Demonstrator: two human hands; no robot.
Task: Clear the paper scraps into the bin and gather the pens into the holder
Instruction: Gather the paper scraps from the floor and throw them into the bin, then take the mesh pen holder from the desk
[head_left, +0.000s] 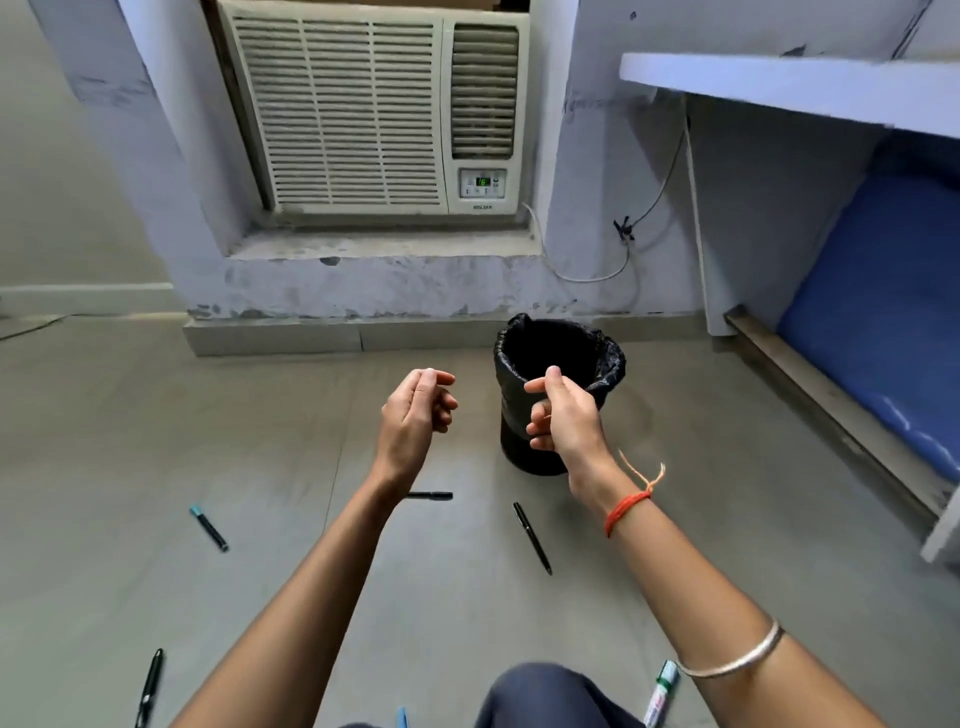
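Note:
A small black bin (519, 447) lined with a black bag stands on the grey floor, just ahead of my hands. My right hand (563, 410) hovers in front of the bin's rim with fingers loosely curled and nothing visible in it. My left hand (415, 410) hangs level with it, to the bin's left, fingers also loosely curled and empty. Pens lie scattered on the floor: a black pen (532, 538), another black pen (431, 495) partly hidden by my left wrist, a teal-capped marker (209, 527), a black pen (149, 686) and a green-and-white marker (661, 693). No paper scraps or holder show.
A window air conditioner (374, 109) sits in the wall above a low ledge (337, 332). A blue mattress (883, 312) lies under a shelf (779, 83) at right. My knee (540, 696) shows at the bottom edge, with a blue object (402, 717) beside it.

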